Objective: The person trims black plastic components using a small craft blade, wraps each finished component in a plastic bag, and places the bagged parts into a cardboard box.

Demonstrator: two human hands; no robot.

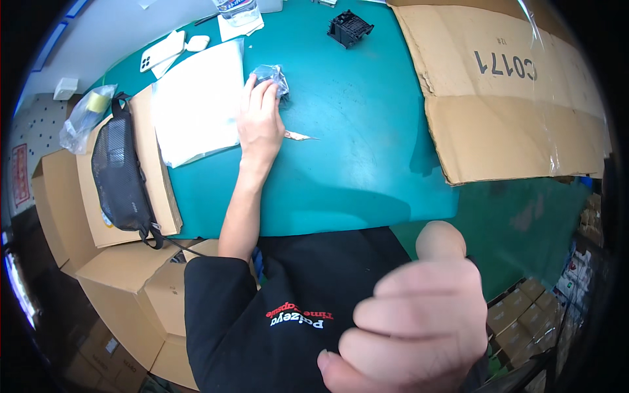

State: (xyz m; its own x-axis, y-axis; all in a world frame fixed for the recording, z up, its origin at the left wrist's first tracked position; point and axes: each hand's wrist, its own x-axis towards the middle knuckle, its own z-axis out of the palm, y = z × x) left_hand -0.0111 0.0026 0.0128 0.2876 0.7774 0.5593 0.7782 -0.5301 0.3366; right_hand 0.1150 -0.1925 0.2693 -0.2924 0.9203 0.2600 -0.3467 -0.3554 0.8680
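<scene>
My left hand reaches across the green table, fingers closed over a small clear plastic bag with something dark in or under it. Beside the wrist a thin pointed tool lies on the table, its kind unclear and one end meeting the hand. Large in the foreground, my right hand is raised in front of my black shirt, slightly blurred, with the fingers curled in. Whatever it may hold is hidden. Farther back on the table sits a black plastic part with a ribbed, open frame.
White plastic sheets or bags lie left of my left hand. Behind them are a white phone, a small white case and a bottle. A black mesh pouch rests on cardboard at left. A large cardboard box overhangs the right side.
</scene>
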